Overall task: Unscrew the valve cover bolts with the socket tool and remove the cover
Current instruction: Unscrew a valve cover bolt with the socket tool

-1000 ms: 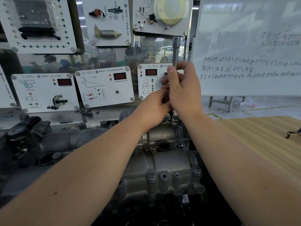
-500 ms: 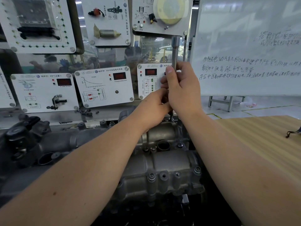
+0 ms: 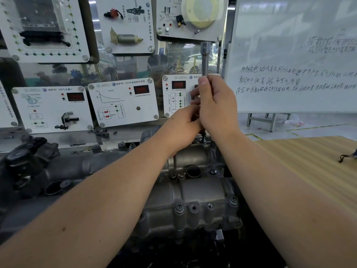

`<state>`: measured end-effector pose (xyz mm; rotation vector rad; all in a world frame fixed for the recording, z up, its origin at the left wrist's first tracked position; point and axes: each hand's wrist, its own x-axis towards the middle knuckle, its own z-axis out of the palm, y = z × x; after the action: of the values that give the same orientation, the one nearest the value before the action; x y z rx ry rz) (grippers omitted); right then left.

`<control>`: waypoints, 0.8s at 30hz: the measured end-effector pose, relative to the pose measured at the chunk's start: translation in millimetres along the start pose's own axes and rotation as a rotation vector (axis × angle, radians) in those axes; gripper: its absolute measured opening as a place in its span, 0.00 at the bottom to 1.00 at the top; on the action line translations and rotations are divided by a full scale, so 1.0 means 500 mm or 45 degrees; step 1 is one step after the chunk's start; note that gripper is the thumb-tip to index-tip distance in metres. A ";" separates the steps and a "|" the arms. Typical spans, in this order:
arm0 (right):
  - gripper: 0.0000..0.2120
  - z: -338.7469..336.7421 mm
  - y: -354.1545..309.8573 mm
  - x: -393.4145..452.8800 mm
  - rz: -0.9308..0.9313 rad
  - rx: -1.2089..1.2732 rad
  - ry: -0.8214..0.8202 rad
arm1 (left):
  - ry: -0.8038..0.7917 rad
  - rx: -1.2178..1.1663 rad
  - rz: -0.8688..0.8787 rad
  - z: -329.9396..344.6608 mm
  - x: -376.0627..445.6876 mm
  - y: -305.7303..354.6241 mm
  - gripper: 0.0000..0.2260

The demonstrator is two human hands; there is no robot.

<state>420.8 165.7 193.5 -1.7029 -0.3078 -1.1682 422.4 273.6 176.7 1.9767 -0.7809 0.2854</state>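
Over valve cover (image 3: 193, 200): both hands on socket tool (image 3: 206, 59).

I see the socket tool (image 3: 206, 60) as smooth, dull-grey metal. The valve cover (image 3: 201, 198) looks like rough, matt cast metal. The table (image 3: 313, 171) shows striped wood grain; the whiteboard (image 3: 293, 55) looks glossy.
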 end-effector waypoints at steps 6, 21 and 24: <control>0.06 0.000 0.000 0.000 0.038 0.052 -0.005 | -0.026 -0.009 0.037 -0.001 0.000 -0.002 0.08; 0.09 0.002 0.004 0.001 0.049 0.020 -0.014 | -0.017 -0.013 0.034 -0.005 -0.003 0.000 0.08; 0.05 0.000 0.006 0.000 0.036 -0.006 -0.016 | -0.013 0.003 0.034 -0.004 -0.003 0.002 0.09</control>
<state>422.8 164.3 191.9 -1.7139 -0.2880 -1.1385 421.2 275.6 177.7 1.9729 -0.8144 0.2924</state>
